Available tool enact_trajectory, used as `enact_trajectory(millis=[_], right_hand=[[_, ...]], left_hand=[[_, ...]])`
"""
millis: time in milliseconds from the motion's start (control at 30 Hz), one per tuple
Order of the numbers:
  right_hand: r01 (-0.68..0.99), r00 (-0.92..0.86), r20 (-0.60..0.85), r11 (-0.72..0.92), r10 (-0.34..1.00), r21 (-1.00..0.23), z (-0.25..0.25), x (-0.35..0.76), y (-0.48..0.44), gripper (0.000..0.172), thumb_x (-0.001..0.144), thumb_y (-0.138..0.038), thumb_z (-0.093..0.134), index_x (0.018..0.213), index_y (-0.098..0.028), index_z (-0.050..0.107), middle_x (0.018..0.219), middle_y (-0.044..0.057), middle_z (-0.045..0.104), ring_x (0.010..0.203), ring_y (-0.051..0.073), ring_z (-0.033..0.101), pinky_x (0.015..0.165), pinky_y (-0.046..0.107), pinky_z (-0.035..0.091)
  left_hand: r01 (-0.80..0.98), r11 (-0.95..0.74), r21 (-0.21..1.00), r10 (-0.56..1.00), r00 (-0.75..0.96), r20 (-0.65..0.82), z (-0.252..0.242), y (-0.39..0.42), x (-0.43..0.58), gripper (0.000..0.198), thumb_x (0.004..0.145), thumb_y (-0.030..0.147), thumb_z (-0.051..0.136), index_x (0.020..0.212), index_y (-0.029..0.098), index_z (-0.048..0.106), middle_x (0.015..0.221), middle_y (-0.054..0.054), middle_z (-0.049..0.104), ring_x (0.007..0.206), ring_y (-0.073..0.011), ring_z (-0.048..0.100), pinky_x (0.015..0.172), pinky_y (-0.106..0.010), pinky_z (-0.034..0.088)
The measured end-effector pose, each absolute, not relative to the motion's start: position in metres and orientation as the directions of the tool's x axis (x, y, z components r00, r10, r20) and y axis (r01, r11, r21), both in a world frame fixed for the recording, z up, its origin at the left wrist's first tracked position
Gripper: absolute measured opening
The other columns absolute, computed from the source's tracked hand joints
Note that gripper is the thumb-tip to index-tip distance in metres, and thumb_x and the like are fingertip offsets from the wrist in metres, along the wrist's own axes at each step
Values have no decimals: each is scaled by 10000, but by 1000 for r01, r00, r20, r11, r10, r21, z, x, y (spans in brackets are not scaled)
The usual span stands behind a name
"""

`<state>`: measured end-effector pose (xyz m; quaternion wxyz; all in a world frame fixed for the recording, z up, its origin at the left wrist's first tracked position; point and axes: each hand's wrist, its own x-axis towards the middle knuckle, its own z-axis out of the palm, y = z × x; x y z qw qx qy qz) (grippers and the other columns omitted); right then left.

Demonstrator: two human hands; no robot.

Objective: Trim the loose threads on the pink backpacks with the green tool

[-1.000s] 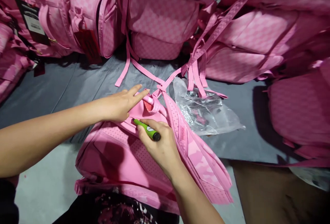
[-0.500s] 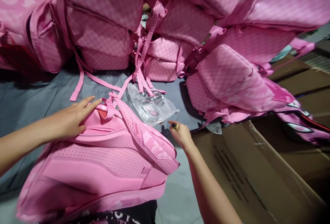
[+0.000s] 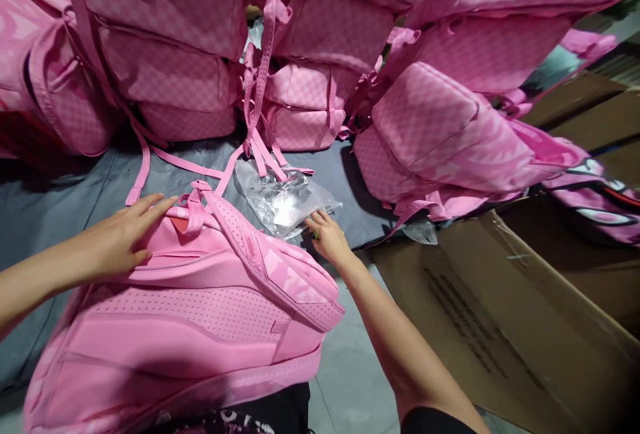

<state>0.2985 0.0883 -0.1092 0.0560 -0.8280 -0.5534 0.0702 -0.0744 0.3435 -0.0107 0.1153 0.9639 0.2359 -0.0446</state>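
A pink backpack (image 3: 200, 314) lies in front of me, its padded, dotted back panel facing up and a shoulder strap crossing its right side. My left hand (image 3: 117, 237) rests on the backpack's upper edge beside the top loop, fingers spread. Just past the backpack, a clear plastic bag (image 3: 285, 204) with something shiny and white in it lies on the dark table cover. My right hand (image 3: 327, 237), wearing a ring with green on it, reaches to the near right edge of that bag. Its fingers are stretched forward and touch the plastic; the thumb is hidden.
Pink checkered backpacks (image 3: 170, 64) are stacked along the back, their straps trailing over the dark table cover (image 3: 75, 201). Another backpack (image 3: 430, 127) leans at the right. Below it stands an open cardboard box (image 3: 490, 327), with further boxes (image 3: 580, 111) behind.
My right hand has moved left and slightly up to the plastic bag, its fingers now extended. My left hand stays on the backpack. The view has shifted slightly.
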Motion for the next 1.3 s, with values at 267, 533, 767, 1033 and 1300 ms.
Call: enact_trajectory(millis=[267, 533, 767, 1033, 1300], right_hand=[[914, 402, -71, -405, 913, -34, -119, 282, 138, 350, 959, -371, 578, 1201, -127, 640, 1262, 189, 602, 1128, 295, 578, 869, 349, 507], [971, 235, -167, -225, 958, 77, -114, 286, 123, 279, 980, -147, 434, 1058, -117, 700, 1082, 189, 689, 1104, 285, 563, 870, 337, 459], [965, 245, -158, -223, 957, 140, -109, 284, 101, 292, 976, -129, 418, 1052, -86, 697, 1041, 189, 695, 1053, 282, 573, 875, 345, 454], [956, 266, -47, -257, 963, 143, -84, 279, 85, 319, 893, -73, 509, 1114, -168, 718, 1110, 111, 734, 1004, 235, 649, 790, 289, 512], [997, 6, 490, -45, 872, 69, -19, 203, 69, 409, 963, -121, 416, 1296, -174, 647, 1335, 103, 662, 1274, 238, 578, 1081, 424, 483]], left_hand=[[483, -863, 148, 441, 864, -243, -4, 346, -71, 945, 769, 340, 529, 1603, 237, 96, 1670, -116, 145, 1522, -328, 243, 1228, -474, 278], [491, -856, 161, 456, 865, -211, -4, 343, -71, 956, 740, 309, 546, 1600, 242, 132, 1663, -118, 186, 1511, -325, 275, 1219, -455, 296], [464, -862, 203, 434, 884, -177, -3, 343, -70, 961, 719, 269, 555, 1596, 218, 165, 1644, -143, 230, 1480, -342, 336, 1192, -447, 341], [482, -858, 174, 450, 871, -195, -2, 343, -74, 976, 725, 237, 581, 1601, 220, 151, 1661, -161, 167, 1491, -344, 311, 1179, -457, 350], [276, -681, 679, 574, 776, 260, 52, 259, -49, 377, 929, 454, 506, 1143, 185, 661, 1174, -109, 697, 1052, -249, 659, 941, -411, 514]])
